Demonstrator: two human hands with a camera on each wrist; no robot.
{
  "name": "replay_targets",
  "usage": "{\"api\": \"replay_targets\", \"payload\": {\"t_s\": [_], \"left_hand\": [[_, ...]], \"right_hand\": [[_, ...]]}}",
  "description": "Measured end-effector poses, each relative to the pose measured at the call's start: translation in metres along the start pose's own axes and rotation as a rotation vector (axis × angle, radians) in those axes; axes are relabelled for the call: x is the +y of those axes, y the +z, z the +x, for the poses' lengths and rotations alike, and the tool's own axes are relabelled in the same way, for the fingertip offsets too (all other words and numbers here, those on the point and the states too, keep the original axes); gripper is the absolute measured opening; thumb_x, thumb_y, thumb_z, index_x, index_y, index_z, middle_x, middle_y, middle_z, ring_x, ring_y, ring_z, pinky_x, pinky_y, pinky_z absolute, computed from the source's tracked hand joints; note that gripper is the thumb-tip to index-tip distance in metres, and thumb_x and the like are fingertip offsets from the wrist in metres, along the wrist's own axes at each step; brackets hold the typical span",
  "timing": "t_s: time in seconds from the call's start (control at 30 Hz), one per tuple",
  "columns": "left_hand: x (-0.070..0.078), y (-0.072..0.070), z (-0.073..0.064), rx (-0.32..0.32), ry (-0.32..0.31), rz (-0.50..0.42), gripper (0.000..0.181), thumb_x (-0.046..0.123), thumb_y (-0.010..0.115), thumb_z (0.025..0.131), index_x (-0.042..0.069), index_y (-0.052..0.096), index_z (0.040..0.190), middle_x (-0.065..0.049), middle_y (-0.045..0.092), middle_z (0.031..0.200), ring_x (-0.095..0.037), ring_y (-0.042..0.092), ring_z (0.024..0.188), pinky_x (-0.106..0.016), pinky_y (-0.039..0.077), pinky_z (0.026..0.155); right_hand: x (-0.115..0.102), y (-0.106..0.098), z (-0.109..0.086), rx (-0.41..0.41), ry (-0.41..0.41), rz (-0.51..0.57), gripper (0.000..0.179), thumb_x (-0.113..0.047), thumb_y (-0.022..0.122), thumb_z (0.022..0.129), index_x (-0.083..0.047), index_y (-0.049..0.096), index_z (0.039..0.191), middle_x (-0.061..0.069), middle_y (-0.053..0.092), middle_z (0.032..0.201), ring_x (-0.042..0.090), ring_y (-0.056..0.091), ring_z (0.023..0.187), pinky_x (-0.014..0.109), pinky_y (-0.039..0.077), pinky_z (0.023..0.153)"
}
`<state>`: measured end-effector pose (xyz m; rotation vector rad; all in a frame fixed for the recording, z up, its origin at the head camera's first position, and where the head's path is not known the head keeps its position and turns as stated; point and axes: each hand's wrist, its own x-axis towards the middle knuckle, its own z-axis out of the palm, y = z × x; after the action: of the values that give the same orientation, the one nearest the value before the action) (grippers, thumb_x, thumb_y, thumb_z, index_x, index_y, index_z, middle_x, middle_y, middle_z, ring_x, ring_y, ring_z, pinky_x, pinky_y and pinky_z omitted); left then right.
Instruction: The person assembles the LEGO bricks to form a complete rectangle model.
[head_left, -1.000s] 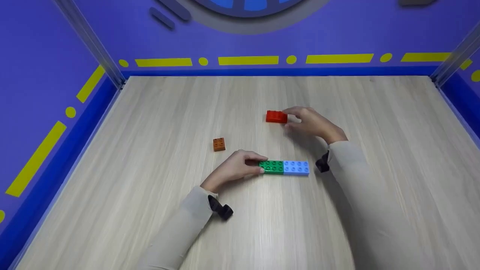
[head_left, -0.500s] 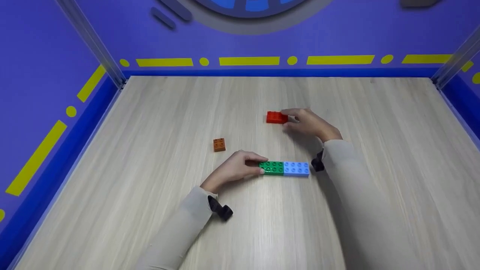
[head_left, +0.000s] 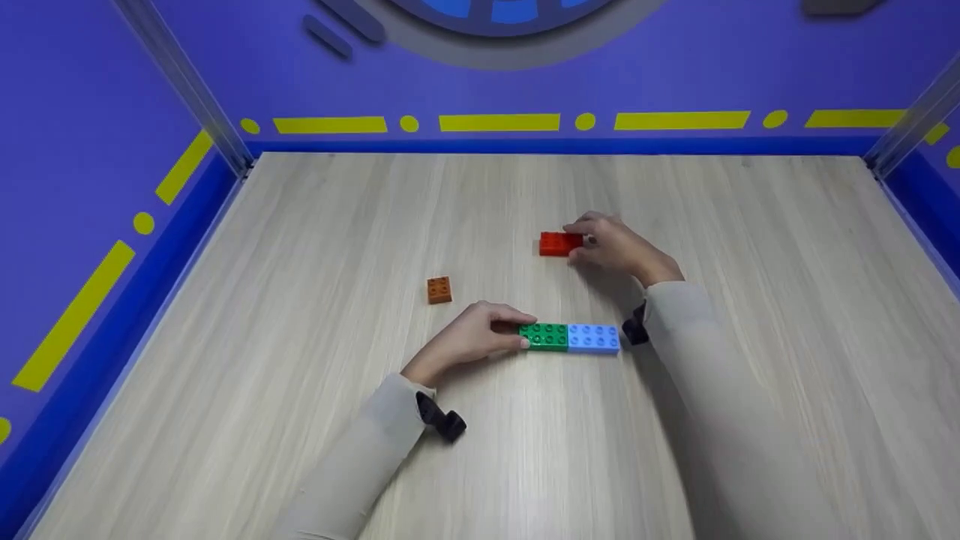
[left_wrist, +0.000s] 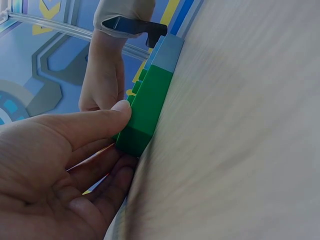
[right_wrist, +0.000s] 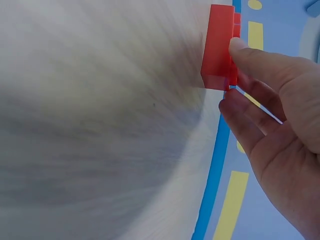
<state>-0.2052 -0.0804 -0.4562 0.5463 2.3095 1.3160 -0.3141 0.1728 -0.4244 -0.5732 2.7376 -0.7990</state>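
Note:
My left hand [head_left: 474,331] pinches the left end of a green building brick [head_left: 546,337], thumb on the near side and fingers on the far side. A light blue brick [head_left: 594,338] stands end to end with the green one, studs up on the table. Farther back, my right hand [head_left: 619,246] grips the right end of a red brick [head_left: 559,244] between thumb and fingers. In the right wrist view the thumb lies on the studded edge of the red brick [right_wrist: 218,47]. The left wrist view shows the green brick [left_wrist: 146,107] with its base along the tabletop.
A small orange-brown brick [head_left: 439,289] with studs up sits left of the green brick, beyond the left hand. The wooden table [head_left: 360,225] is bordered by blue-purple panels [head_left: 480,90] with yellow marks at the back and sides. Both wrists carry black camera mounts [head_left: 442,418].
The red brick has slid slightly nearer and to the right with my right hand. My left hand and the green and blue bricks stay in place.

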Motion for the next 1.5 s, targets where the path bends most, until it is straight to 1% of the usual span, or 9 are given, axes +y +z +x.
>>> {"api": "replay_targets", "payload": {"t_s": [0.13, 0.37, 0.53, 0.77, 0.93, 1.13, 1.27, 1.43, 1.5], "left_hand": [[0.0, 0.001, 0.0, -0.002, -0.001, 0.007, 0.036, 0.017, 0.071, 0.087, 0.016, 0.067, 0.123, -0.001, 0.066, 0.124, -0.014, 0.057, 0.114, -0.034, 0.045, 0.1], [-0.001, 0.001, 0.001, -0.004, 0.01, 0.016, 0.036, 0.017, 0.07, 0.088, 0.015, 0.066, 0.124, -0.002, 0.065, 0.124, -0.015, 0.057, 0.115, -0.034, 0.045, 0.1], [-0.001, 0.0, 0.0, -0.002, 0.005, 0.017, 0.036, 0.019, 0.071, 0.088, 0.016, 0.067, 0.124, -0.001, 0.065, 0.124, -0.015, 0.057, 0.114, -0.034, 0.045, 0.1], [-0.001, -0.001, -0.001, 0.004, 0.005, 0.029, 0.036, 0.02, 0.071, 0.088, 0.017, 0.067, 0.124, -0.001, 0.065, 0.125, -0.016, 0.056, 0.118, -0.035, 0.043, 0.102], [-0.001, -0.001, -0.001, -0.003, -0.003, 0.026, 0.036, 0.02, 0.07, 0.088, 0.017, 0.066, 0.124, 0.0, 0.065, 0.126, -0.014, 0.055, 0.118, -0.034, 0.042, 0.103], [-0.002, 0.0, 0.0, -0.001, -0.013, 0.038, 0.037, 0.02, 0.071, 0.088, 0.019, 0.066, 0.124, 0.001, 0.064, 0.126, -0.013, 0.054, 0.119, -0.034, 0.042, 0.104], [-0.002, -0.001, 0.0, -0.005, -0.013, 0.037, 0.037, 0.021, 0.071, 0.088, 0.019, 0.066, 0.125, 0.002, 0.064, 0.127, -0.013, 0.054, 0.12, -0.034, 0.041, 0.104], [-0.002, -0.001, 0.0, -0.01, -0.015, 0.042, 0.037, 0.021, 0.071, 0.088, 0.019, 0.066, 0.125, 0.001, 0.063, 0.128, -0.014, 0.053, 0.122, -0.034, 0.04, 0.106], [-0.002, -0.001, 0.0, -0.012, -0.019, 0.046, 0.037, 0.022, 0.071, 0.088, 0.02, 0.066, 0.125, 0.002, 0.063, 0.129, -0.014, 0.053, 0.122, -0.034, 0.04, 0.106]], "right_hand": [[0.0, 0.002, -0.001, 0.007, 0.006, -0.013, 0.045, -0.012, 0.068, 0.089, -0.005, 0.058, 0.132, 0.015, 0.054, 0.127, 0.029, 0.05, 0.114, 0.044, 0.044, 0.102], [0.001, 0.001, -0.003, 0.0, 0.01, -0.038, 0.04, -0.009, 0.069, 0.088, -0.002, 0.062, 0.127, 0.016, 0.055, 0.122, 0.03, 0.05, 0.111, 0.045, 0.045, 0.1], [0.001, 0.001, -0.003, -0.017, 0.03, -0.023, 0.039, -0.01, 0.069, 0.088, 0.0, 0.062, 0.126, 0.017, 0.057, 0.124, 0.031, 0.052, 0.112, 0.045, 0.045, 0.101], [-0.001, 0.0, -0.004, -0.044, 0.068, -0.004, 0.04, -0.009, 0.068, 0.089, -0.001, 0.061, 0.127, 0.018, 0.059, 0.128, 0.03, 0.054, 0.114, 0.046, 0.044, 0.103], [0.001, 0.0, -0.005, -0.046, 0.035, -0.017, 0.04, -0.008, 0.07, 0.087, 0.001, 0.062, 0.125, 0.019, 0.061, 0.124, 0.031, 0.056, 0.111, 0.046, 0.044, 0.102], [0.004, 0.001, -0.005, -0.039, -0.002, -0.04, 0.038, -0.01, 0.071, 0.086, -0.001, 0.064, 0.123, 0.018, 0.063, 0.122, 0.03, 0.056, 0.108, 0.045, 0.045, 0.101], [0.005, 0.001, -0.007, -0.045, 0.003, -0.035, 0.038, -0.009, 0.071, 0.086, -0.002, 0.064, 0.123, 0.018, 0.063, 0.121, 0.029, 0.056, 0.107, 0.045, 0.046, 0.1], [0.004, 0.001, -0.01, -0.042, 0.009, -0.014, 0.039, -0.009, 0.072, 0.085, -0.004, 0.065, 0.123, 0.016, 0.063, 0.122, 0.028, 0.057, 0.11, 0.044, 0.047, 0.099], [0.004, 0.0, -0.012, -0.045, -0.013, -0.014, 0.039, -0.009, 0.072, 0.085, -0.003, 0.065, 0.123, 0.017, 0.063, 0.122, 0.029, 0.057, 0.11, 0.045, 0.047, 0.099]]}}
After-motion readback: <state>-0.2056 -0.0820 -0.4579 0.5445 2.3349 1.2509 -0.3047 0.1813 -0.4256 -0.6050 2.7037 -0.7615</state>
